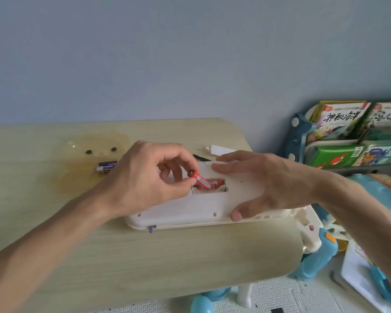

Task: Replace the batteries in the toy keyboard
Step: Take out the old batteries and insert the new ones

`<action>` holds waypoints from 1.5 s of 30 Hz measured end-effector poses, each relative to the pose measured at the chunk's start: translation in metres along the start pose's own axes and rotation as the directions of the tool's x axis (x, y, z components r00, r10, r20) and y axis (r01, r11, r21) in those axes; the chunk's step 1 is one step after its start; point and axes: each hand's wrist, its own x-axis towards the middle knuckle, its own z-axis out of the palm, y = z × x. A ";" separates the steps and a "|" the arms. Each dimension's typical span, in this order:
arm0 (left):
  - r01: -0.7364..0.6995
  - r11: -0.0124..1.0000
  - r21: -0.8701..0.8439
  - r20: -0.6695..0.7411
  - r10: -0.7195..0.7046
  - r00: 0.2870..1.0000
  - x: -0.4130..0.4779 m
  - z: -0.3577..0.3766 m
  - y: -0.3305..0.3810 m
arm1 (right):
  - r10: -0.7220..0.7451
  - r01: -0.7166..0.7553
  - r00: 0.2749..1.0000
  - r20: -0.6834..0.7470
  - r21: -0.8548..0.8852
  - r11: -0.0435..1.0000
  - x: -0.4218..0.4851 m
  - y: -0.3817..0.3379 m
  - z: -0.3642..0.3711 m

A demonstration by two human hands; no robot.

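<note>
The white toy keyboard (190,211) lies face down on the wooden table, its battery compartment (209,188) open. My left hand (145,177) pinches a red battery (200,180), tilted with one end up and the other end in the compartment. Another red battery (217,183) lies in the back slot. My right hand (264,184) presses flat on the keyboard's right part, thumb at its front edge. A purple battery (106,166) rests on the table at the left, partly hidden by my left hand.
A translucent bear-shaped mat (86,163) lies on the table (145,256) under the purple battery. A white cover piece (219,150) lies behind the keyboard. Shelves of picture books (348,136) stand at the right, with toys (314,256) on the floor below.
</note>
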 end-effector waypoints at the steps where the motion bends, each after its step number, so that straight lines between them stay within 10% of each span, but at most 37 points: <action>1: 0.015 1.000 -0.002 0.002 -0.015 1.000 -0.001 0.005 -0.002 | 0.000 0.000 1.000 0.001 0.002 1.000 0.000 0.000 0.000; 36: 0.103 0.980 0.168 0.085 -0.119 0.989 0.001 0.007 -0.006 | 0.016 -0.017 0.999 0.050 0.021 1.000 0.002 0.002 -0.010; 45: 0.188 0.939 0.287 0.236 -0.259 0.937 -0.026 -0.022 -0.016 | 0.133 -0.127 0.931 -0.339 0.040 0.991 0.061 0.030 -0.027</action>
